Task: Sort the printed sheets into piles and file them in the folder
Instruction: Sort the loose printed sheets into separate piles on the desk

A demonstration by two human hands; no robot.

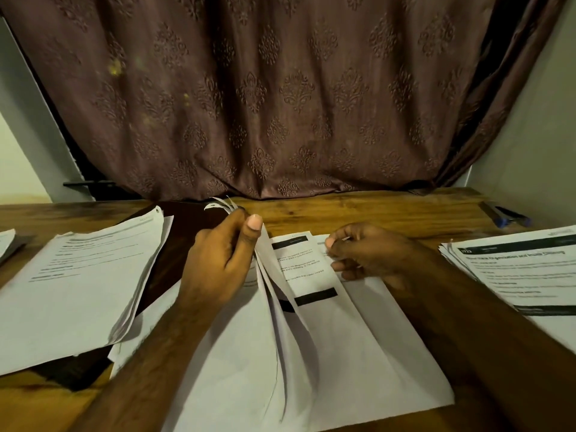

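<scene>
A stack of printed sheets (358, 353) lies in front of me on the wooden table (358, 210). My left hand (218, 260) grips several of its sheets, lifted and bent upward, thumb pressed on their edge. My right hand (361, 254) rests on the stack's right side and pinches the top corner of a sheet with curled fingers. Between the hands a page with black bars (300, 269) shows. A dark folder (174, 244) lies under the left pile of sheets (78, 291). Another printed pile (523, 275) lies at the right.
A brown patterned curtain (280, 104) hangs behind the table. A blue pen (511, 219) lies at the far right of the table. The corner of more paper (6, 244) shows at the left edge.
</scene>
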